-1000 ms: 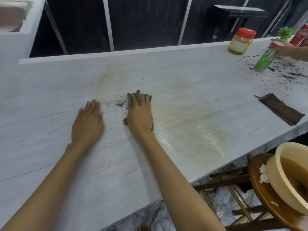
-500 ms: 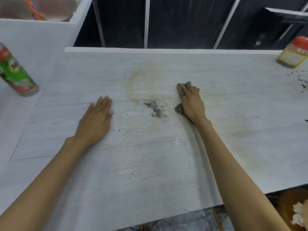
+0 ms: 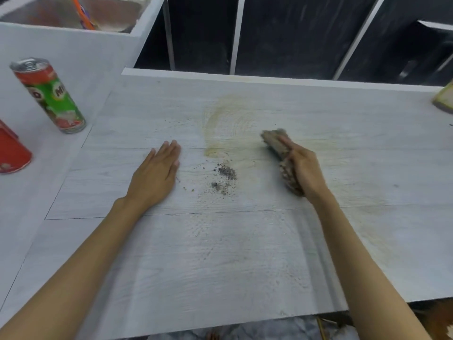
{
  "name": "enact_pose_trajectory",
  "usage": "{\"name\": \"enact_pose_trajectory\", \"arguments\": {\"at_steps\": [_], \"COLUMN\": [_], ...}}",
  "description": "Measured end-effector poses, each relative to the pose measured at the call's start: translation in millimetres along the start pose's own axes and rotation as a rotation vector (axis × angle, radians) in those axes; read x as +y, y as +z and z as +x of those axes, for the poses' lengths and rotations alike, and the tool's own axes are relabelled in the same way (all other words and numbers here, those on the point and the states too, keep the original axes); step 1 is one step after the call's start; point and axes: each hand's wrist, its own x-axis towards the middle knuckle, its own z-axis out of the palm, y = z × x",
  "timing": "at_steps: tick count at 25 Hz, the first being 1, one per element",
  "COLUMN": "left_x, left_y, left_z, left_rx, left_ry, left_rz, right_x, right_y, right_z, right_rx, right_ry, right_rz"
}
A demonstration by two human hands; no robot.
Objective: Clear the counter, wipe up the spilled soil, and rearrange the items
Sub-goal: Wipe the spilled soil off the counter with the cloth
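While the head view looks down on the pale wood-grain bench (image 3: 220, 253), a small heap of spilled soil (image 3: 227, 172) lies near its middle, with loose grains scattered just below and to the left of it; the left hand (image 3: 154, 177) rests flat on the bench to the left of the soil, close to it but not touching, palm down, its fingers (image 3: 169, 150) straight and pressed together, pointing away from the person; the right hand (image 3: 305, 171) is to the right of the soil, about as far off as the left, and it holds a brown cloth (image 3: 275, 143) against the bench; the fingers (image 3: 286, 144) of that hand curl over the bunched cloth, which sticks out beyond the fingertips and along the side of the hand that faces the soil; the hand and cloth are blurred, so I cannot tell where the thumb lies; a yellowish wet smear (image 3: 228, 119) curves across the bench just beyond the soil and runs on to the right under the cloth; far to the left of the soil a green and red drink can (image 3: 49, 94) stands tilted in the wide lens; a red can (image 3: 12, 150) shows partly at the frame edge, further left; far to the right of the soil, a yellowish jar (image 3: 445, 99) is cut off by the frame edge.
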Motion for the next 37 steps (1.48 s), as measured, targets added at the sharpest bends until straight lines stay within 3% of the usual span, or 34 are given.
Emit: {"name": "enact_pose_trajectory", "arguments": {"at_steps": [3, 5, 8, 11, 14, 16, 18, 21, 23, 25, 28, 31, 32, 34, 37], "left_x": [0, 1, 1, 2, 2, 1, -1, -5, -4, -4, -5, -6, -6, -6, -18], "left_y": [1, 1, 1, -1, -3, -5, -7, -9, -10, -10, -9, -10, -11, -13, -21], "left_z": [0, 0, -1, -2, -2, -3, -9, -20, -22, -23, -26, -29, -29, -28, -26], "left_rx": [0.005, 0.006, 0.021, 0.029, 0.024, 0.002, -0.006, -0.005, -0.002, -0.005, 0.02, 0.038, 0.036, 0.027, 0.043], "left_ry": [0.0, -0.002, -0.008, -0.018, -0.028, -0.026, -0.027, -0.036, -0.048, -0.064, -0.094, -0.123, -0.128, -0.132, -0.16], "left_rz": [0.014, 0.015, 0.013, -0.009, -0.04, -0.062, -0.082, -0.08, -0.069, -0.068, -0.067, -0.074, -0.09, -0.143, -0.158], "right_x": [30, 24, -8, -30, -31, -32, -22, 13, 30, 25, -5, -28, -31, -39, -35], "right_y": [-12, 12, 64, 106, 99, 69, 27, -11, -1, 31, 85, 115, 114, 98, 77], "right_z": [25, 39, 28, -15, -26, -12, 6, 29, 48, 62, 55, 9, -1, -3, 37], "right_rx": [0.057, -0.009, -0.145, -0.391, -0.568, -0.459, -0.269, -0.08, -0.099, -0.137, -0.259, -0.499, -0.573, -0.638, -0.375], "right_ry": [0.004, -0.074, -0.276, -0.44, -0.312, -0.125, -0.053, -0.023, -0.064, -0.179, -0.367, -0.52, -0.502, -0.299, -0.113], "right_rz": [-0.466, -0.544, -0.501, -0.446, -0.181, 0.051, 0.108, -0.251, -0.517, -0.608, -0.536, -0.422, -0.34, -0.108, 0.057]}}
